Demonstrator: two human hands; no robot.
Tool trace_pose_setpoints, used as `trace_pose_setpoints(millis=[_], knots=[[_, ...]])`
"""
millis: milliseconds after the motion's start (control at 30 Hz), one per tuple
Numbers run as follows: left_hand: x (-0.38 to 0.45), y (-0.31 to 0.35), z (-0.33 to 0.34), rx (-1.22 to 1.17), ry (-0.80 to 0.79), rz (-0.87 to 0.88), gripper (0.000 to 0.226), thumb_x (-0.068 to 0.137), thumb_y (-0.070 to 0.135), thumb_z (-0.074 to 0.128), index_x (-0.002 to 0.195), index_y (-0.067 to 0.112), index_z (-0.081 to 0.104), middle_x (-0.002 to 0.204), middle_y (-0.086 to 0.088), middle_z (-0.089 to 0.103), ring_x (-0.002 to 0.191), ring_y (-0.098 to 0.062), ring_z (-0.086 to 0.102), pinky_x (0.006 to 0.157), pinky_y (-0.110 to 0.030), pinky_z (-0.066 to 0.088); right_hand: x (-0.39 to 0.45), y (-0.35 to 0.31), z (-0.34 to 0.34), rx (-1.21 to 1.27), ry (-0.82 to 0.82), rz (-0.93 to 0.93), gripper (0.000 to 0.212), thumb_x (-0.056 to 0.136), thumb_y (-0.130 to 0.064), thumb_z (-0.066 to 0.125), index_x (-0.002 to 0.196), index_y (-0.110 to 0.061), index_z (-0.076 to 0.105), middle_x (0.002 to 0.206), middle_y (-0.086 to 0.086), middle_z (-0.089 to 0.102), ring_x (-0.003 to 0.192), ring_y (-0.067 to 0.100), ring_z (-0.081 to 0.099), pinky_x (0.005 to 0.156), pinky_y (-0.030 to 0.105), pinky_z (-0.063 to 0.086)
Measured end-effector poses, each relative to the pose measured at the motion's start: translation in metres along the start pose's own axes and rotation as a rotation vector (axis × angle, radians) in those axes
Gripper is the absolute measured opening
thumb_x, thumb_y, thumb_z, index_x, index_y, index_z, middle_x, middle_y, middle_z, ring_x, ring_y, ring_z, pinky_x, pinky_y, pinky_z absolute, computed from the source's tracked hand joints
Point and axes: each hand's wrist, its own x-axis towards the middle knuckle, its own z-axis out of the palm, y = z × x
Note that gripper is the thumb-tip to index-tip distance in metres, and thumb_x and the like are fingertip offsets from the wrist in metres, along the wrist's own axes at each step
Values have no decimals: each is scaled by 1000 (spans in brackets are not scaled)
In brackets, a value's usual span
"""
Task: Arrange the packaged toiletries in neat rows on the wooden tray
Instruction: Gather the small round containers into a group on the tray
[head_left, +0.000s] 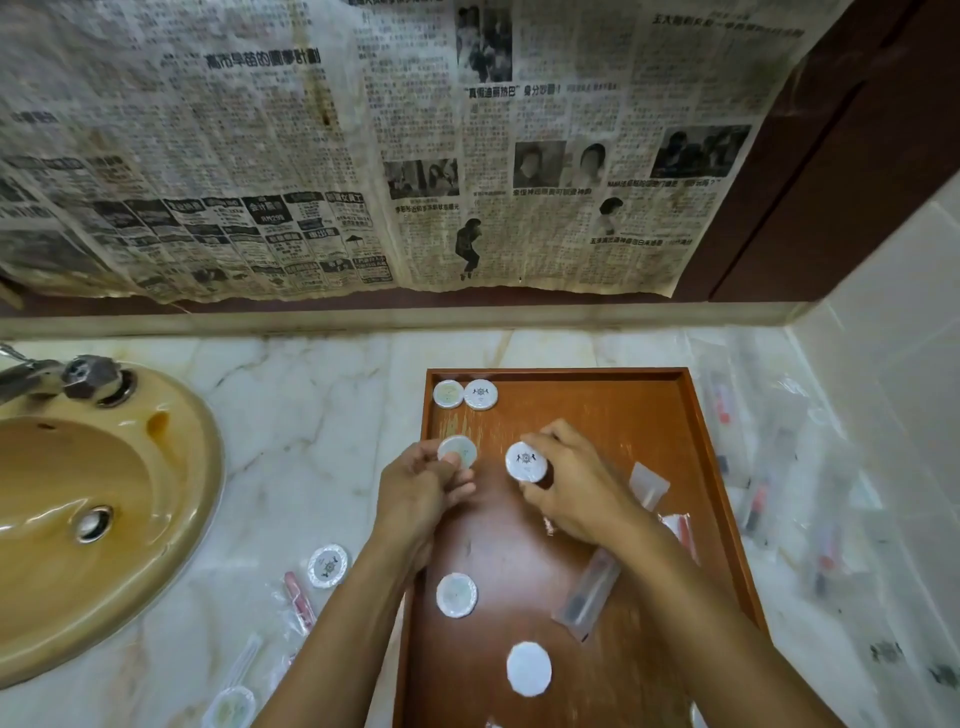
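A tan sink (104, 519) fills the left edge, its tap (78, 376) at the back rim. On the marble counter (311, 415) beside it lie a wrapped round soap (326, 565), a red-tipped sachet (300, 597) and, at the bottom edge, another round soap (228, 707).

The wooden tray (691, 415) sits right of the sink. Two soaps stand side by side, touching, in its far left corner: a greenish one (448, 393) and a printed one (480, 395). The left hand (415, 493) pinches a greenish soap (457, 451) between thumb and fingers, just above the tray's left side. The right hand (571, 493) grips a printed soap (527, 461) at its edges, beside the first, over the tray's middle.

Nearer on the tray lie a pale soap (456, 595) and a plain white one (529, 669), apart from each other. A long clear packet (587, 597) lies under the right forearm, tilted. A small clear pouch (649, 486) and a red-marked packet (678, 530) lie near the tray's right wall.

More clear packets (769, 493) are scattered on the counter right of the tray. Old newspaper (363, 156) covers the wall behind.
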Motion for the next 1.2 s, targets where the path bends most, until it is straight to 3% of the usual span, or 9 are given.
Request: trace_pose_setpoints(millis=[100, 200, 300, 500, 700, 900, 1067, 1200], knots=[[21, 7, -8, 295, 52, 146, 19, 96, 9, 55, 107, 14, 69, 84, -8, 70, 69, -13, 67, 73, -33, 60, 22, -3, 4, 33, -21, 16, 47, 83, -27, 66, 127, -17, 54, 116, -5, 42, 105, 18, 49, 93, 37, 44], [49, 21, -12, 643, 125, 263, 20, 92, 22, 59, 111, 20, 62, 92, 1, 71, 85, -20, 66, 80, -36, 54, 44, -6, 5, 28, -26, 30, 37, 82, -27, 66, 116, -18, 58, 112, -6, 42, 99, 21, 52, 88, 39, 46], [72, 37, -8, 819, 124, 302, 14, 92, 25, 61, 103, 17, 60, 97, 1, 68, 90, -16, 58, 69, -25, 40, 64, -8, 5, 19, -31, 48, 32, 82, -29, 66, 112, -23, 59, 109, -7, 43, 94, 20, 53, 83, 39, 49], [101, 50, 4, 1091, 82, 421, 16, 93, 23, 57, 107, 22, 66, 106, -3, 69, 99, -24, 60, 75, -31, 44, 88, -8, 8, 27, -5, 95, 30, 82, -30, 63, 111, -27, 59, 108, -5, 43, 88, 23, 55, 74, 36, 49], [106, 47, 13, 1234, 143, 529, 24, 94, 19, 51, 112, 23, 66, 107, -5, 69, 100, -28, 60, 71, -30, 36, 95, -6, 14, 16, -7, 105, 31, 82, -29, 63, 112, -26, 59, 107, -5, 43, 89, 20, 52, 72, 32, 45], [104, 35, 16, 1334, 176, 653, 29, 88, 12, 48, 110, 18, 65, 101, -2, 69, 88, -27, 61, 65, -29, 34, 94, -6, 18, 24, -16, 106, 28, 82, -30, 62, 110, -29, 58, 105, -5, 43, 88, 20, 52, 72, 33, 46], [102, 20, 23, 1377, 244, 673, 19, 87, 15, 51, 103, 14, 61, 97, -3, 66, 81, -28, 62, 58, -30, 33, 94, -7, 19, 29, -10, 110, 31, 82, -29, 62, 112, -31, 58, 107, -5, 43, 89, 21, 53, 72, 32, 46], [99, 14, 28, 1446, 272, 632, 21, 90, 12, 46, 109, 12, 56, 103, -5, 62, 88, -28, 59, 58, -32, 29, 94, -8, 19, 37, -1, 110, 35, 83, -28, 62, 118, -30, 57, 109, -4, 44, 91, 21, 53, 72, 30, 44]])
